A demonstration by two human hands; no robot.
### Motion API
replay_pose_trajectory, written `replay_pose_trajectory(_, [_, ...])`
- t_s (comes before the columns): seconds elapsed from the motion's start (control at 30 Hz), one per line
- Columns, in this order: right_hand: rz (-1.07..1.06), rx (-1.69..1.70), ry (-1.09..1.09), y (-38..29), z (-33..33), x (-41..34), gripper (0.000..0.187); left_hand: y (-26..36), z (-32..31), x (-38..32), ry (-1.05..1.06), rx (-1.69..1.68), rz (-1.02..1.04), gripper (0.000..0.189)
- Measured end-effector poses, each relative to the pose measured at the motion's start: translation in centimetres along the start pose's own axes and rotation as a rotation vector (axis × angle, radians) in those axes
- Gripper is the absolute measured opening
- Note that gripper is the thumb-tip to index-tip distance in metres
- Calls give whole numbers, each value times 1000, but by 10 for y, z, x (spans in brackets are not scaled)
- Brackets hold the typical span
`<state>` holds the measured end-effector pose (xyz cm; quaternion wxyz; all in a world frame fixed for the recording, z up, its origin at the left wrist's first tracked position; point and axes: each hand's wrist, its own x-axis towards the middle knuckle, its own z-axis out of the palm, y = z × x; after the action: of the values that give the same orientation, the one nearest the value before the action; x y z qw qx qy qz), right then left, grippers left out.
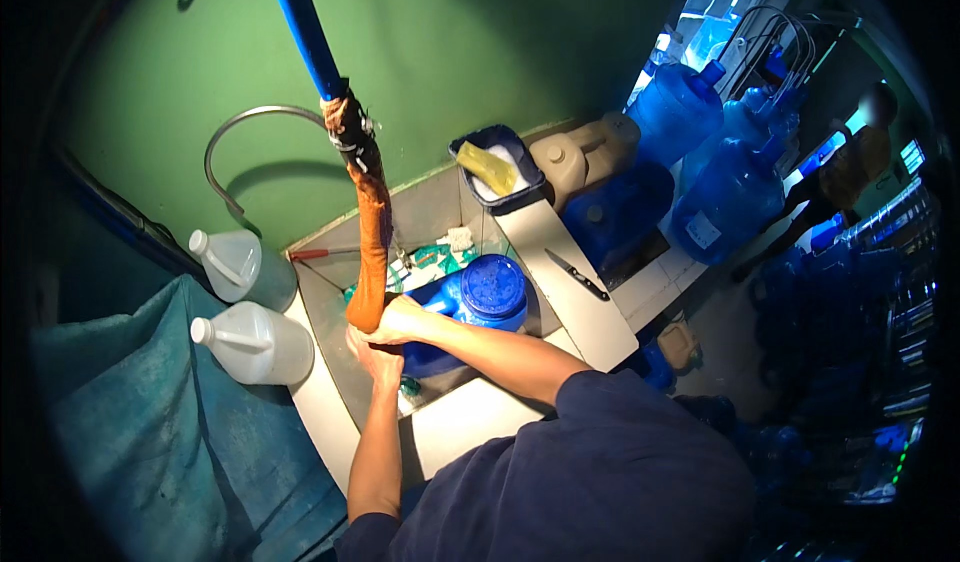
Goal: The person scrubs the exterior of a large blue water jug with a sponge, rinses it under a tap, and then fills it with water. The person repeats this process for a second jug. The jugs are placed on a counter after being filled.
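Observation:
My left hand and my right hand meet over a tiled sink. Both are at the lower end of an orange cloth-wrapped pipe that hangs from a blue pipe. The cloth and the hands themselves hide most of the fingers, so what they grip is unclear. Just beyond my right forearm, a blue plastic container with a round lid stands in the sink. Green and white scraps lie at the sink's back, near a red-handled tool.
Two translucent jugs stand on the left ledge. A knife lies on the right ledge, near a dark basin holding a yellow sponge. Beige jerrycans and large blue water bottles are farther right. Another person stands beyond.

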<state>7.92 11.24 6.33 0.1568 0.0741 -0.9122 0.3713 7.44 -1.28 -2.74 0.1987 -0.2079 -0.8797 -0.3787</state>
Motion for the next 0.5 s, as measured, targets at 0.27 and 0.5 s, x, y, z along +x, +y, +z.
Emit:
replay_pose_trajectory(0.27, [417,-354,-377,-3,-130,-62,38,57,-4,46,-659,104,579,41])
replay_pose_trajectory(0.5, [692,-496,251,87,-221,-196,50,71,-28,73,-822,157,427,55])
